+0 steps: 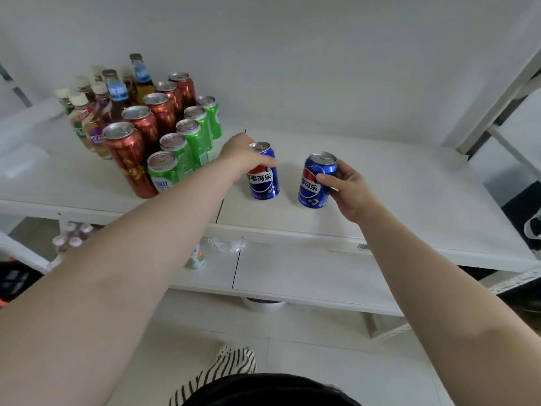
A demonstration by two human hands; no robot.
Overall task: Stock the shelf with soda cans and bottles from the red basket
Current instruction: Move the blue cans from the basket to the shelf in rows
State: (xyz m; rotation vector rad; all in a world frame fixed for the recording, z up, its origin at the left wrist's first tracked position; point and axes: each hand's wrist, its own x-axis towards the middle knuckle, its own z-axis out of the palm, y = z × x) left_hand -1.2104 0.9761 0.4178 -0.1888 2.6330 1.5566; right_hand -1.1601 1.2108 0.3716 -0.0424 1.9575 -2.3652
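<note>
Gripping one blue can [263, 178] from above and behind, the left hand [243, 155] curls its thumb across the front of the label while the can stands upright on the white shelf [409, 200], near the middle of its front edge. The right hand [348, 189] holds a second blue can [314, 183] from the right side, thumb on the label and fingers wrapped behind; this can tilts slightly, and whether its base touches the board is hard to tell. The two stand near each other but apart. Toward the shelf's left end, rows of green cans [187, 145] and taller red-brown cans [137, 142] run from the front edge back to the wall, with capped bottles [96, 112] packed behind them at the back left corner. On the lower shelf [307, 276] stands a small white and orange can [195, 257] beside clear plastic wrap [228, 244].
</note>
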